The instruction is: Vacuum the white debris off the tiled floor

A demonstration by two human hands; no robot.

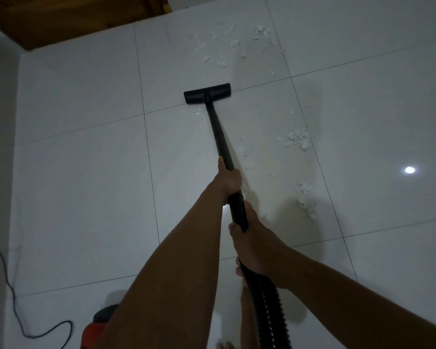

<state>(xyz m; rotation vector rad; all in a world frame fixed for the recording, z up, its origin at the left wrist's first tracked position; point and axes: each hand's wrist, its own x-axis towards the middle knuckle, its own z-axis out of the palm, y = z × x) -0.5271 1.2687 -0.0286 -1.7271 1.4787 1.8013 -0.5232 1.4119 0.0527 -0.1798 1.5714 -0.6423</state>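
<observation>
While left grip [228, 180] and right grip [252, 245] curl round wand [218, 132] | debris [298, 139] ahead-right of floor head [207, 93] | wall [0, 122] probably left

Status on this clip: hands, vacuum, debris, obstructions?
Left hand high on wand, right hand at hose joint, both gripping. Floor head on tile, short of far debris; more debris right of wand. Path clear.

We only see part of the vacuum body [100, 323], near left, behind the left forearm [166, 273]. Hose [269, 313] and cord [12, 293] run off frame.
</observation>
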